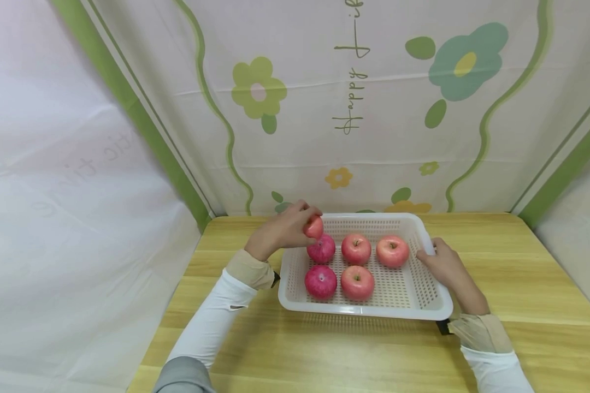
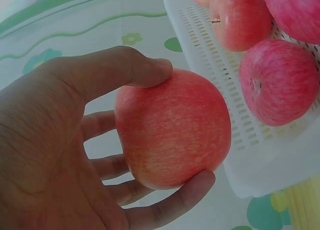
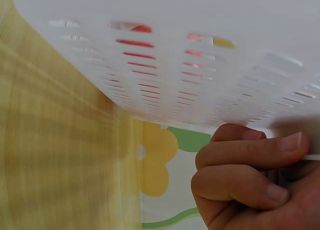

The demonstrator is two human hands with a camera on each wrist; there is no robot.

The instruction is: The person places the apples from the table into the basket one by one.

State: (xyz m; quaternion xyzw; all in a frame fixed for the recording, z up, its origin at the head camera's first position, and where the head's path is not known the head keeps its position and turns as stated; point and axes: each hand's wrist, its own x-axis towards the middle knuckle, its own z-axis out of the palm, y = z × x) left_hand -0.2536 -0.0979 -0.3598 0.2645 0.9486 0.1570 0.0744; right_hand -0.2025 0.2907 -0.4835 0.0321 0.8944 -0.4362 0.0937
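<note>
My left hand (image 1: 286, 228) grips a red apple (image 2: 175, 130), thumb on one side and fingers curled round the other. It holds the apple above the back left corner of a white perforated plastic basket (image 1: 364, 310). Inside the basket, two deep pink apples (image 1: 320, 282) sit on the left. Three lighter red apples (image 1: 357, 283) lie in the middle and towards the back right. On the basket's right side, my right hand (image 1: 448, 268) holds the rim, thumb on top. Its curled fingers (image 3: 235, 182) show under the rim in the right wrist view.
The basket is over a wooden table (image 1: 295, 355). Behind the table hangs a white cloth (image 1: 305, 136) with flowers and lettering. Another pale cloth (image 1: 69, 218) closes off the left side, and one more hangs at the right.
</note>
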